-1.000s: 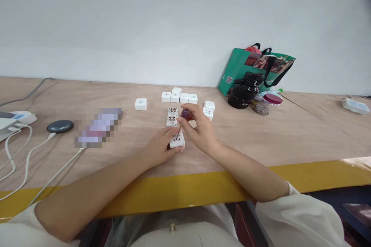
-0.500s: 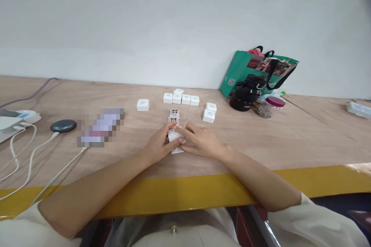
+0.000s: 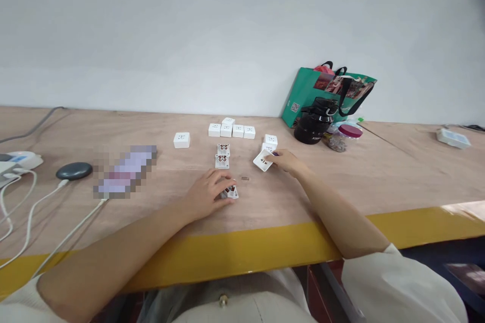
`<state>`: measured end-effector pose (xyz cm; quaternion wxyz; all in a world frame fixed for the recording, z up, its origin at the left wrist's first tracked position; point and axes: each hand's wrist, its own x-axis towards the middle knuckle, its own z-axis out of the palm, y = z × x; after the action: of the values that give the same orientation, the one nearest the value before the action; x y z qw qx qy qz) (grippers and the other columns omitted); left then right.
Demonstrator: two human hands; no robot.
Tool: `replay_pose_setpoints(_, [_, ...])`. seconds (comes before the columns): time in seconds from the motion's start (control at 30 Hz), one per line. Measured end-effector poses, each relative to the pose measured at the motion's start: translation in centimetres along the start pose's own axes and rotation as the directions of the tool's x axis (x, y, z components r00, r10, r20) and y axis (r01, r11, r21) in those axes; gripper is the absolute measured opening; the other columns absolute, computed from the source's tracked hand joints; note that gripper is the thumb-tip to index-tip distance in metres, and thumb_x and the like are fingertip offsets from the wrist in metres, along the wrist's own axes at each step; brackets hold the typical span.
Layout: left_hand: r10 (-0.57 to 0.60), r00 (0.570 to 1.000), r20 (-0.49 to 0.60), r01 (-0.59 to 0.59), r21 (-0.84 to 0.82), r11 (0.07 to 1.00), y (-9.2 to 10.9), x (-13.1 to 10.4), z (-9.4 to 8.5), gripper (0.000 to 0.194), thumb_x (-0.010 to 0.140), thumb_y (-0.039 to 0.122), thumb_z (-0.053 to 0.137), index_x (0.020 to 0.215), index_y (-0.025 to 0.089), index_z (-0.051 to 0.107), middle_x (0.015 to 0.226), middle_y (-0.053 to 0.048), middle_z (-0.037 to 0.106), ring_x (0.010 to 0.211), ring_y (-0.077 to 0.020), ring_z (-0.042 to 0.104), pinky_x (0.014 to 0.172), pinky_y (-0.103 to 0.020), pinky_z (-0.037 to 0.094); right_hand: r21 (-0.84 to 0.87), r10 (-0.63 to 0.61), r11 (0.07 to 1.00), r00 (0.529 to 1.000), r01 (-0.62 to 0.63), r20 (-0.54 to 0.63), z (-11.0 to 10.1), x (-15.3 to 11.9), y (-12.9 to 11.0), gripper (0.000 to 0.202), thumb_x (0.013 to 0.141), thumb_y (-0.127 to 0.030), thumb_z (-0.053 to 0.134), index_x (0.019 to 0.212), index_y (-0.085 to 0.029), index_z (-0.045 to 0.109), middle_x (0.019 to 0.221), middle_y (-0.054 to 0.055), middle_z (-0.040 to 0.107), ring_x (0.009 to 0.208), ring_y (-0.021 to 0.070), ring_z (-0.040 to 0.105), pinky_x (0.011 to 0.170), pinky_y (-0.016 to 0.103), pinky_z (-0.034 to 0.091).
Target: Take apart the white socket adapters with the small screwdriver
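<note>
My right hand [image 3: 288, 162] pinches the edge of a white socket cover [image 3: 261, 162], tilted so its hollow inside and slots show. The cover is close in front of two white socket blocks [image 3: 270, 140] and partly hides the nearer one. Thumb and fingers of my left hand [image 3: 206, 195] are around a white socket base [image 3: 230, 192] with copper-coloured contacts, low on the table. Beyond that hand lie two more open socket bases [image 3: 222, 161], one behind the other. Between my hands is a small flat metal strip [image 3: 245, 178].
Several white socket blocks [image 3: 238, 131] stand in a row farther back, with a lone socket block [image 3: 182, 140] to their left. A black flask [image 3: 313, 126], jar [image 3: 340, 140] and green bag [image 3: 299, 98] are back right. Phone [image 3: 127, 170], cables and dark puck [image 3: 74, 171] lie left.
My hands have parted. The right one has moved right and away from me with a socket cover, now turned to show its inside. The left stays at the near base. The view has shifted slightly.
</note>
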<state>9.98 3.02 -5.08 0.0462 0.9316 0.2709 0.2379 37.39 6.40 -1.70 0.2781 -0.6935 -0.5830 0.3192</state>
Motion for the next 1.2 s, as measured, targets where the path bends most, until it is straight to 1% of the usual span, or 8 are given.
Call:
replay_pose_setpoints(0.1, [-0.006, 1.0, -0.026, 0.008, 0.047, 0.999, -0.9, 0.4, 0.2, 0.027, 0.088, 0.031, 0.051, 0.113, 0.021, 0.057, 0.111, -0.009, 0.056, 0.105, -0.0252, 0.048, 0.089, -0.041, 0.042, 0.074, 0.068, 0.995, 0.995, -0.073, 0.068, -0.5, 1.3, 1.4, 0.023, 0.078, -0.037, 0.057, 0.069, -0.015, 0.056, 0.05, -0.003, 0.046, 0.04, 0.0062, 0.032, 0.039, 0.022, 0.019])
replay_pose_setpoints(0.23, [-0.04, 0.999, -0.017, 0.041, 0.076, 0.996, -2.0, 0.7, 0.0, 0.028, 0.089, 0.027, 0.048, 0.115, 0.021, 0.056, 0.114, -0.009, 0.055, 0.105, -0.0246, 0.048, 0.09, -0.041, 0.042, 0.154, 0.099, 0.981, 0.99, -0.114, 0.105, -0.3, 1.6, 1.7, 0.036, 0.08, -0.048, 0.054, 0.065, -0.016, 0.051, 0.046, -0.005, 0.04, 0.035, 0.004, 0.023, 0.036, 0.022, 0.013])
replay_pose_setpoints(0.33, [-0.077, 0.997, -0.013, 0.078, 0.092, 0.993, -2.2, 0.8, -0.1, 0.03, 0.088, 0.028, 0.049, 0.117, 0.02, 0.054, 0.117, -0.009, 0.055, 0.107, -0.025, 0.047, 0.091, -0.041, 0.042, 0.195, 0.1, 0.974, 0.991, -0.117, 0.094, -0.4, 1.6, 1.5, 0.039, 0.08, -0.051, 0.051, 0.065, -0.015, 0.051, 0.047, -0.005, 0.04, 0.035, 0.0037, 0.022, 0.034, 0.022, 0.012])
replay_pose_setpoints(0.57, [-0.133, 0.991, -0.026, 0.134, 0.075, 0.988, -2.1, 1.1, 0.1, 0.029, 0.087, 0.03, 0.05, 0.115, 0.02, 0.052, 0.118, -0.008, 0.056, 0.109, -0.0247, 0.047, 0.093, -0.041, 0.04, 0.205, 0.061, 0.977, 0.998, -0.057, -0.013, -2.6, 1.1, 1.0, 0.035, 0.081, -0.05, 0.052, 0.08, -0.016, 0.058, 0.053, -0.004, 0.045, 0.036, 0.0032, 0.023, 0.034, 0.021, 0.013])
replay_pose_setpoints(0.77, [-0.135, 0.99, -0.027, 0.137, 0.081, 0.987, -2.1, 1.2, 0.0, 0.028, 0.087, 0.03, 0.051, 0.113, 0.018, 0.053, 0.117, -0.008, 0.056, 0.108, -0.0252, 0.048, 0.092, -0.041, 0.041, 0.147, 0.112, 0.982, 0.993, -0.116, 0.031, -1.5, 0.8, 1.0, 0.041, 0.077, -0.052, 0.055, 0.061, -0.014, 0.056, 0.043, -0.003, 0.043, 0.033, 0.0038, 0.024, 0.034, 0.023, 0.012])
replay_pose_setpoints(0.93, [-0.134, 0.991, -0.021, 0.136, 0.075, 0.988, -2.0, 1.1, -0.1, 0.028, 0.088, 0.03, 0.049, 0.114, 0.019, 0.053, 0.118, -0.008, 0.055, 0.108, -0.0249, 0.047, 0.092, -0.041, 0.041, 0.166, 0.119, 0.978, 0.992, -0.123, 0.037, -1.3, 1.3, 1.2, 0.04, 0.08, -0.051, 0.052, 0.063, -0.015, 0.054, 0.046, -0.002, 0.045, 0.033, 0.0041, 0.026, 0.034, 0.022, 0.015])
replay_pose_setpoints(1.1, [-0.14, 0.99, -0.035, 0.142, 0.071, 0.987, -1.9, 1.0, 0.0, 0.029, 0.088, 0.03, 0.047, 0.115, 0.021, 0.052, 0.119, -0.008, 0.053, 0.11, -0.0249, 0.047, 0.093, -0.042, 0.041, 0.177, 0.064, 0.983, 0.995, -0.049, -0.077, -2.6, 1.2, 1.3, 0.039, 0.081, -0.053, 0.047, 0.073, -0.016, 0.054, 0.055, -0.003, 0.045, 0.04, 0.0056, 0.029, 0.039, 0.022, 0.018])
replay_pose_setpoints(1.2, [-0.136, 0.99, -0.039, 0.138, 0.062, 0.988, -2.1, 1.0, 0.0, 0.03, 0.088, 0.031, 0.047, 0.115, 0.021, 0.052, 0.119, -0.008, 0.053, 0.11, -0.0251, 0.047, 0.094, -0.043, 0.041, 0.059, -0.073, 0.995, 0.98, 0.085, -0.185, -2.8, 0.6, 1.1, 0.033, 0.074, -0.05, 0.057, 0.08, -0.018, 0.057, 0.068, 0.0, 0.052, 0.054, 0.0089, 0.042, 0.048, 0.021, 0.029])
